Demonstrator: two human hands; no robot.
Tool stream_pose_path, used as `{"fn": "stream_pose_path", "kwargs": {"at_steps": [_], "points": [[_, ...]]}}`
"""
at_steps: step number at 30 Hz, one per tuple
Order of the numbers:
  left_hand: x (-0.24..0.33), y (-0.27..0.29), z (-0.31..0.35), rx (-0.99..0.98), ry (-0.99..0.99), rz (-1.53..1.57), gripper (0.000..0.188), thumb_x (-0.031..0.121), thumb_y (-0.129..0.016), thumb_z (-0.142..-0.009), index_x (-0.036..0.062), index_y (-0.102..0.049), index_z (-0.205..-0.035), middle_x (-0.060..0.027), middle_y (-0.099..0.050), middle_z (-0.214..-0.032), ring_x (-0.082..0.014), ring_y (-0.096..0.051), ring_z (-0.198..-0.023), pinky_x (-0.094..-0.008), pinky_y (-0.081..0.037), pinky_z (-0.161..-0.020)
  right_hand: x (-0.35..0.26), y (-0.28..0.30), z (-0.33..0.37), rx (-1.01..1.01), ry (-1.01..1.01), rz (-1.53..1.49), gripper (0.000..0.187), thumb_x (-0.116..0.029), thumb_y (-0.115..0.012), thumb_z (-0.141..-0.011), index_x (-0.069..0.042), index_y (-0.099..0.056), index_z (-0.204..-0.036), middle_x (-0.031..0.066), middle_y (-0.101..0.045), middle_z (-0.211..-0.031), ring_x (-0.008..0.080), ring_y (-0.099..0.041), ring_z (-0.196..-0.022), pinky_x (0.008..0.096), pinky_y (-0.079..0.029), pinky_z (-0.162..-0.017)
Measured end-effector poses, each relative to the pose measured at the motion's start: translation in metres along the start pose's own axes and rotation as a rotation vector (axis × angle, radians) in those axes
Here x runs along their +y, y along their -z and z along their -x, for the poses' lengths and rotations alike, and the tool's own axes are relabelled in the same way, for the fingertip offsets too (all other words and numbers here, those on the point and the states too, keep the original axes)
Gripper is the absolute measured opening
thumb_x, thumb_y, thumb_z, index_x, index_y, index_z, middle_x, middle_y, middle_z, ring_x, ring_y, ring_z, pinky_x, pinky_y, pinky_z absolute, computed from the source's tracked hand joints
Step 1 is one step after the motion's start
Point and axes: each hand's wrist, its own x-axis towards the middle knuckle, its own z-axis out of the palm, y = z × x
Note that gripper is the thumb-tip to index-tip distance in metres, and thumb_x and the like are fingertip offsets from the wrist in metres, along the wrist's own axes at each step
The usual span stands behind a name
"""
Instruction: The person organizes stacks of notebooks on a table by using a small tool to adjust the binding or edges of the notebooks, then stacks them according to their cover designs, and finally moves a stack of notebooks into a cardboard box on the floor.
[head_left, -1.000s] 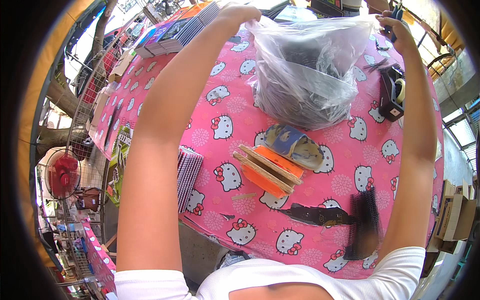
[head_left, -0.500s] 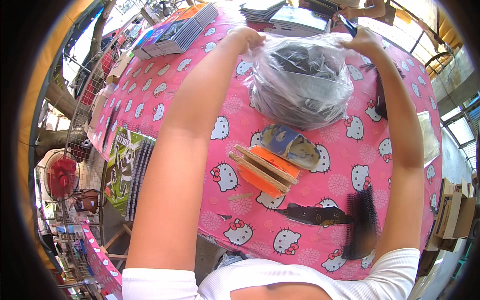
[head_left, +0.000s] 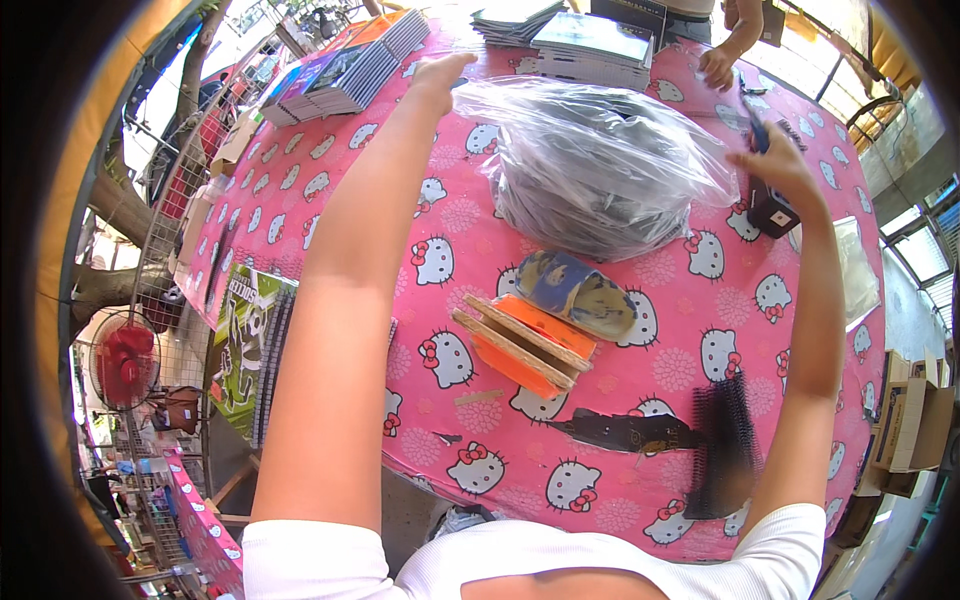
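A clear plastic bag (head_left: 600, 180) with dark contents bulges on the pink table; what exactly is inside is hard to make out. At its far left edge, my left hand (head_left: 437, 85) pinches the stretched plastic. My right hand (head_left: 785, 165) is off to the bag's right, closed around a slim dark blue tool (head_left: 759, 132) whose kind I cannot tell. Nearer me lie a blue and tan rounded object (head_left: 577, 292) and an orange and brown block (head_left: 525, 345). Black spiral binding coils (head_left: 722, 445) rest beside a torn black strip (head_left: 630, 430).
Stacks of books (head_left: 345, 75) stand at the far left, and more book stacks (head_left: 590, 50) at the far middle. Green spiral notebooks (head_left: 245, 350) lie left. A black box (head_left: 772, 212) is by my right hand. Another person's hand (head_left: 718, 68) reaches in at the far right.
My left hand has moved left, pulling the bag's edge wide. My right hand has come down and right with the blue tool. The other person's hand now reaches over the table.
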Motion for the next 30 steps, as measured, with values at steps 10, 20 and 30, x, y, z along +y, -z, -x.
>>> {"fn": "stream_pose_path", "kwargs": {"at_steps": [10,20,30], "points": [[0.004,-0.019,0.152,-0.478,-0.969,-0.530,0.033,0.036,-0.070,-0.076,0.0234,-0.066,-0.106,0.0022,-0.065,-0.106,-0.0181,-0.051,-0.112,-0.0661,-0.006,-0.100,-0.060,-0.061,-0.068,0.056,0.498,0.070,0.045,-0.016,-0.062,-0.068,0.003,-0.056,-0.108,0.0248,-0.062,-0.095,0.0355,-0.061,-0.092,0.0399,-0.045,-0.083],[0.016,0.016,0.186,-0.898,-0.776,-0.746,0.032,0.013,-0.055,-0.079,0.0232,-0.066,-0.107,-0.0045,-0.068,-0.091,-0.0240,-0.061,-0.099,-0.0692,-0.011,-0.098,-0.053,-0.052,-0.124,0.153,0.052,0.135,0.031,-0.022,-0.060,-0.071,-0.003,-0.062,-0.096,0.0218,-0.065,-0.090,0.0335,-0.062,-0.090,0.0397,-0.046,-0.079],[0.045,0.156,0.312,-1.283,-0.477,-0.500,0.036,0.006,-0.057,-0.081,0.0155,-0.058,-0.116,-0.0057,-0.059,-0.113,-0.0229,-0.048,-0.116,-0.0694,-0.006,-0.101,-0.092,-0.059,-0.099,0.476,0.484,0.193,0.063,-0.050,-0.065,-0.076,0.006,-0.057,-0.104,0.0236,-0.061,-0.096,0.0374,-0.059,-0.094,0.0414,-0.045,-0.083]]}}
